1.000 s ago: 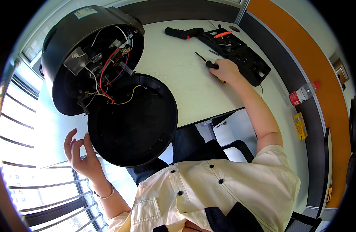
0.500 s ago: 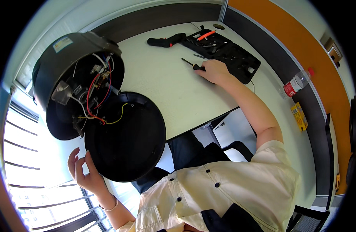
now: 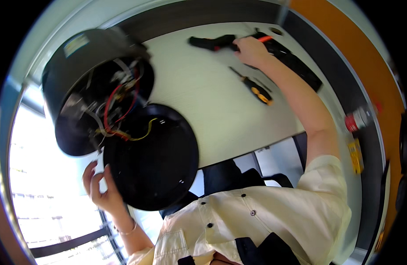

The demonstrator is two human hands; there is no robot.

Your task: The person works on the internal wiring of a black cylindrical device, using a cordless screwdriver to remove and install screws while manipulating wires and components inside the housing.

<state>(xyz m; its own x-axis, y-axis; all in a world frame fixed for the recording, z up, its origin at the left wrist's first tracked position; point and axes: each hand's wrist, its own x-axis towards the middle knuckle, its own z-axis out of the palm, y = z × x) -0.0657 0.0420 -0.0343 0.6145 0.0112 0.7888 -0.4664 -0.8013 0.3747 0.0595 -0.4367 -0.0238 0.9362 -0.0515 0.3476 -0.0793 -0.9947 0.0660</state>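
A dark cylindrical appliance housing (image 3: 77, 57) lies on its side at the left, with red, white and yellow wires showing inside. Wires run to a round black base plate (image 3: 150, 168) beside it. My left hand (image 3: 104, 190) is at the plate's left rim, fingers curved and apart, fingertips touching or very near it. My right hand (image 3: 252, 51) reaches to the back of the desk, at the open tool case (image 3: 300, 68), beside the black power screwdriver (image 3: 205, 43); its fingertips are blurred and partly hidden. A yellow-and-black screwdriver (image 3: 258, 92) lies on the desk with a thin shaft beside it.
The white desk (image 3: 212, 115) has a dark partition behind it. At the right are a plastic bottle (image 3: 358, 118), a small yellow box (image 3: 355, 154) and an orange partition panel (image 3: 371, 75). A bright window with bars (image 3: 48, 234) is at the left.
My right hand has let go of the screwdriver, which now lies on the desk, and moved up toward the case. My left hand stays at the plate's rim. The view has shifted and blurred.
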